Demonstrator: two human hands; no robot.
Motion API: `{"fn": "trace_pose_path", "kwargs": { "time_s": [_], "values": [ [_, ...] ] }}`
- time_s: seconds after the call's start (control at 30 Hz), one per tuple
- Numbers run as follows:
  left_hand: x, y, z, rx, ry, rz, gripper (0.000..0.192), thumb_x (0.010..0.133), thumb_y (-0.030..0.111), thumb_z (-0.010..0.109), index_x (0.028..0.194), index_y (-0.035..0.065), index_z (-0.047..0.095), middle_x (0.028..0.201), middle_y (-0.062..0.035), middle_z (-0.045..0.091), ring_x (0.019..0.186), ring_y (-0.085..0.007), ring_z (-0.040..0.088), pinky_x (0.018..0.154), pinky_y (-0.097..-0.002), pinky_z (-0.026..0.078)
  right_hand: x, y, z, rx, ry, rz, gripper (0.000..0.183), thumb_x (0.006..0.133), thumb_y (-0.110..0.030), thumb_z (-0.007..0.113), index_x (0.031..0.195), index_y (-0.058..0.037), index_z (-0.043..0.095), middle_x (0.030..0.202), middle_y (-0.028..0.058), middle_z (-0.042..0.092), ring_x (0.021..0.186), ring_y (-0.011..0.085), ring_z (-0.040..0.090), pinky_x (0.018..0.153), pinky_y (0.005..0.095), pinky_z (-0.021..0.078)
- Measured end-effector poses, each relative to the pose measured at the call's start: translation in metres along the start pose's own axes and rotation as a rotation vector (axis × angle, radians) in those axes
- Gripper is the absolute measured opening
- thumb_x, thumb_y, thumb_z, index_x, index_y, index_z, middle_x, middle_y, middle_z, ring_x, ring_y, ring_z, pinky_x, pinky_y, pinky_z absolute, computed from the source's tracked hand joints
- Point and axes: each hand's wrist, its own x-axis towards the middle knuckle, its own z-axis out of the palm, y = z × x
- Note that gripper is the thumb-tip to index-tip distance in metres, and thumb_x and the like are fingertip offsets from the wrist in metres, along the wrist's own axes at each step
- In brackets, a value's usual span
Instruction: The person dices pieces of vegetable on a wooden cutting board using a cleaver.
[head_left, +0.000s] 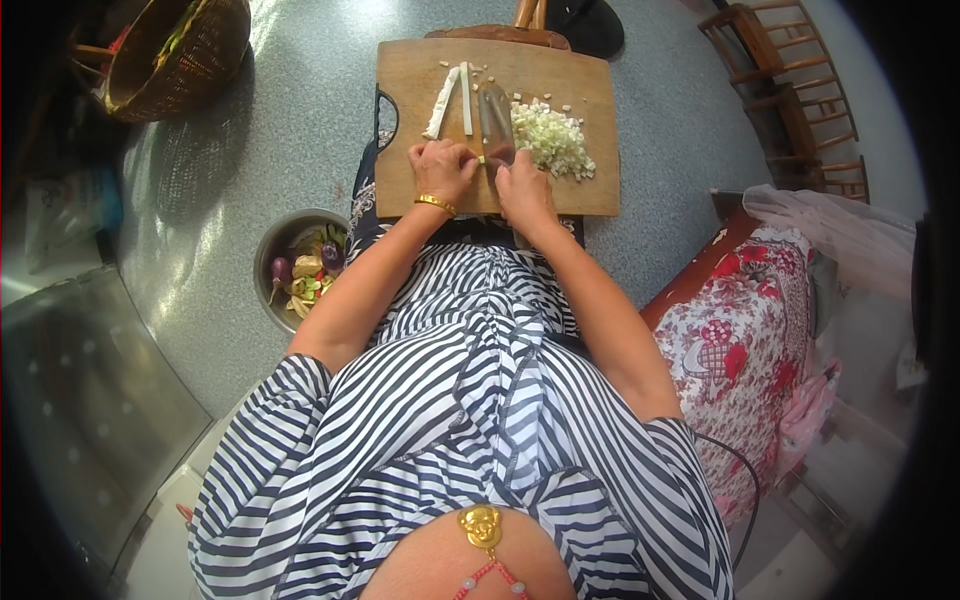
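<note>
A wooden cutting board (420, 67) with a black side handle lies before me across my lap. My right hand (526, 191) grips a cleaver (496, 124), its blade pointing away from me. Just left of the blade, my left hand (444, 171) pinches the end of a small pale vegetable piece (481, 160) against the board. Two long pale vegetable strips, a wide one (444, 103) and a narrow one (466, 101), lie beyond my left hand. Right of the cleaver is a heap of diced pale green vegetable (551, 139), with loose bits around it.
On the floor at left stands a metal bowl (264, 255) holding eggplants and vegetable scraps. A wicker basket (187, 67) is at the upper left. Wooden chairs (795, 112) stand at the upper right, and a flowered cloth (735, 360) covers something at right.
</note>
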Motion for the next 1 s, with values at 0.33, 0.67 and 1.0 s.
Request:
{"fn": "trace_pose_path", "kwargs": {
  "time_s": [0.33, 0.67, 1.0],
  "values": [
    [0.0, 0.002, -0.001, -0.005, -0.001, 0.005, 0.011, 0.067, 0.024, 0.069, 0.067, 0.0133, 0.066, 0.07, -0.0012, 0.061, 0.075, -0.0198, 0.057, 0.079, -0.038, 0.031, 0.012, 0.006, 0.011, -0.036, 0.06, -0.04, 0.024, 0.086, -0.019, 0.05, 0.101, -0.0005, 0.047, 0.087, 0.026, 0.061, 0.083, 0.0425, 0.059, 0.074, 0.0483, 0.0462],
    [0.0, 0.002, -0.002, -0.016, 0.018, 0.014, 0.012, 0.068, 0.024, 0.07, 0.066, 0.0131, 0.066, 0.07, -0.0007, 0.06, 0.074, -0.0193, 0.057, 0.079, -0.0376, 0.031, 0.004, 0.006, 0.008, 0.087, -0.02, 0.025, 0.025, 0.086, -0.018, 0.049, 0.104, -0.0012, 0.047, 0.088, 0.0255, 0.061, 0.084, 0.0419, 0.059, 0.075, 0.0479, 0.0463],
    [0.001, 0.004, -0.001, 0.006, -0.016, 0.0, 0.009, 0.069, 0.023, 0.068, 0.068, 0.0151, 0.067, 0.071, -0.0006, 0.061, 0.076, -0.0186, 0.056, 0.079, -0.0368, 0.029, 0.027, 0.017, 0.017, 0.095, 0.009, 0.049, 0.027, 0.084, -0.022, 0.05, 0.097, 0.0016, 0.047, 0.086, 0.0274, 0.06, 0.082, 0.0429, 0.059, 0.074, 0.0488, 0.0461]
  ]
}}
